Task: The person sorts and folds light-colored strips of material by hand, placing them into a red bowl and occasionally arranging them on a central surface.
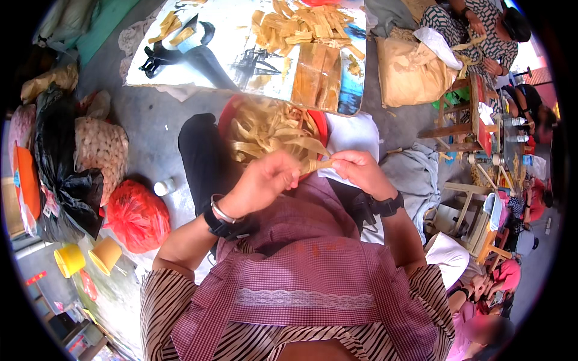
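Observation:
My right hand [359,170] pinches a pale tan strip [318,164], which looks like dried plant fibre, between thumb and fingertips. Close to the strip's other end is my left hand [264,180], its fingers curled and partly blurred; whether they grip it cannot be made out. Both hands are over the near side of a red basin [322,127] set between my knees. Many loose tan strips [266,124] fill the basin, and one long strip runs from them toward my right hand.
Beyond the basin stands a low table with a printed top [203,76], bearing a pile of short strips [307,25] and a brown slab [316,74]. Left are a red plastic bag [137,216] and a white bottle [165,187]. A person [483,40] handles strips beside a tan sack [411,74].

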Action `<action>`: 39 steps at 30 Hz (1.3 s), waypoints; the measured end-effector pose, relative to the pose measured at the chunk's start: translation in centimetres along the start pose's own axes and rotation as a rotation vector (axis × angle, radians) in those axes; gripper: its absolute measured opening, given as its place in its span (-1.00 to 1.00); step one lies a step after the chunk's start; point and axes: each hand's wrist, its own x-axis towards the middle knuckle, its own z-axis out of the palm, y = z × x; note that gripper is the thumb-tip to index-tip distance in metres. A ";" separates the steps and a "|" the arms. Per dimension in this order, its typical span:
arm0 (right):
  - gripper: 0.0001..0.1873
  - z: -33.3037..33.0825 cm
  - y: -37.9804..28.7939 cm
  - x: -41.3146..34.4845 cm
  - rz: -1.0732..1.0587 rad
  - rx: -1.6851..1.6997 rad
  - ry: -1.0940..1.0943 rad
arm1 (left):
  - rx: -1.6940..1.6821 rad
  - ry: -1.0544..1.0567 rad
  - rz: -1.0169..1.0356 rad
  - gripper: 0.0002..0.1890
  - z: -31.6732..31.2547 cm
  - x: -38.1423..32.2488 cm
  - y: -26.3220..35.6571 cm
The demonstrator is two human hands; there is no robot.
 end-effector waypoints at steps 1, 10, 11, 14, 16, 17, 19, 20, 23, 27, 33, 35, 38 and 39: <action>-0.80 0.0 -0.1 -0.2 0.018 0.005 -0.001 | 0.034 -0.006 0.024 -0.97 0.2 -0.2 0.2; -0.81 1.7 -0.2 -0.5 -0.257 -0.313 -0.077 | -0.522 -0.272 -0.500 -0.76 -1.3 1.9 1.0; -0.81 1.9 -0.2 -0.4 -0.307 -0.366 -0.087 | -0.486 -0.278 -0.511 -0.78 -1.1 2.0 1.0; -0.81 2.0 -0.4 -0.6 -0.217 -0.282 -0.095 | -0.441 -0.228 -0.541 -0.89 -0.3 2.1 1.1; -0.81 1.8 -0.4 -0.7 -0.187 -0.249 -0.081 | -0.540 -0.164 -0.528 -0.90 -0.4 2.0 0.1; -0.81 1.5 -0.6 -0.7 -0.177 -0.247 -0.068 | -0.590 -0.131 -0.520 -0.90 -0.4 2.0 -0.3; -0.81 1.0 -0.8 -0.9 -0.160 -0.238 -0.054 | -0.571 -0.076 -0.473 -0.89 -0.5 1.6 -0.1; -0.82 0.6 -1.0 -0.8 -0.151 -0.234 -0.056 | -0.562 -0.048 -0.449 -0.88 -0.6 1.5 0.0; -0.79 -0.4 -2.4 -0.2 -0.093 -0.251 -0.091 | -0.264 -0.106 -0.271 -0.85 -0.7 1.8 1.3; -0.78 -1.8 -4.4 1.1 -0.265 -0.383 0.103 | 0.513 0.095 0.152 -0.92 -1.9 4.9 4.0; -0.85 -3.1 -7.2 6.3 -0.358 -0.017 0.345 | 1.092 0.405 0.850 -0.84 -3.6 11.3 5.9; -0.84 -4.1 -5.3 7.9 -0.427 -0.045 0.347 | 1.219 0.369 0.842 -0.81 -4.0 12.3 5.7; -0.83 -4.4 -3.6 7.9 -0.321 -0.234 0.483 | 1.285 0.338 0.766 -0.85 -4.6 12.6 4.5; -0.82 -4.4 -3.0 7.9 -0.307 -0.277 0.524 | 1.282 0.361 0.717 -0.87 -5.1 12.0 4.0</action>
